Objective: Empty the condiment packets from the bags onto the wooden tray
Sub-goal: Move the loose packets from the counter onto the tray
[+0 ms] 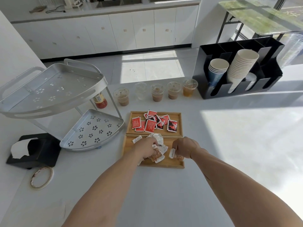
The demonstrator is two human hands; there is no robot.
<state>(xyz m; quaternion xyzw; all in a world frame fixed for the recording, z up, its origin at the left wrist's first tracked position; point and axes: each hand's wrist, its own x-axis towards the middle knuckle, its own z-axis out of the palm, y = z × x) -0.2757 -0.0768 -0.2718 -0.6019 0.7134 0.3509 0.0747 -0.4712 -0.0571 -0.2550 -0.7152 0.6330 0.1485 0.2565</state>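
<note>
A wooden tray (pixel 127 145) with two compartments lies in the middle of the white counter. Several red condiment packets (pixel 150 124) are piled in its far compartment. The near compartment holds several white and brown condiment packets (pixel 159 140). My left hand (pixel 146 149) rests on that pile, its fingers closed around brown packets (pixel 156 155). My right hand (pixel 186 147) hovers over the near compartment's right side and pinches one white and brown packet (pixel 173 153). No bag is clearly visible.
A two-tier metal corner rack (pixel 54 89) stands to the left, with a bottle (pixel 100 99) behind it. Several lidded drink cups (pixel 157 92) line the back. A black cup organiser (pixel 237 69) sits at the right, a black napkin holder (pixel 34 150) and a tape roll (pixel 41 177) at the left.
</note>
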